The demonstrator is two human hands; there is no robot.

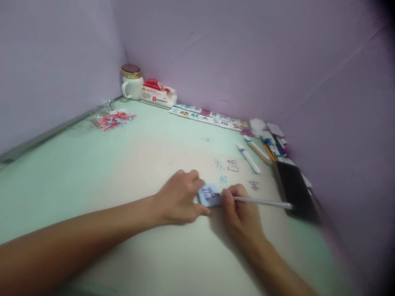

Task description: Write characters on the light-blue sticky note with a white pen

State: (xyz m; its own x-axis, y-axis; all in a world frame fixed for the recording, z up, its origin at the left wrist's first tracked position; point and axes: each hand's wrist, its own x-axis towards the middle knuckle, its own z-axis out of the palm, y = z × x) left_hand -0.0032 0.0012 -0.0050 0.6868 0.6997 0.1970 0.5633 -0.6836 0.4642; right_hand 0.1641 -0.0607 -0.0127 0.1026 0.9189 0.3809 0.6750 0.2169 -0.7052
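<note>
My left hand (182,199) grips a small light blue block (212,200) from its left side, thumb at the near edge and fingers at the far edge. A purple handwritten character covers the block's top face. In my right hand (242,209) is a slim, pale, pen-like tool (265,201), pinched between thumb and fingers. Its long end points right, and its tip, at the block's right edge, is too blurred to make out. Handwritten characters (233,165) in blue and dark ink mark the table just beyond the block.
A pile of red and pale shavings (115,120) lies at the left. Along the wall stand a lidded white mug (133,88), a tissue pack (159,93) and rows of character tiles (206,118). Markers (248,158) and a dark phone (294,189) lie right.
</note>
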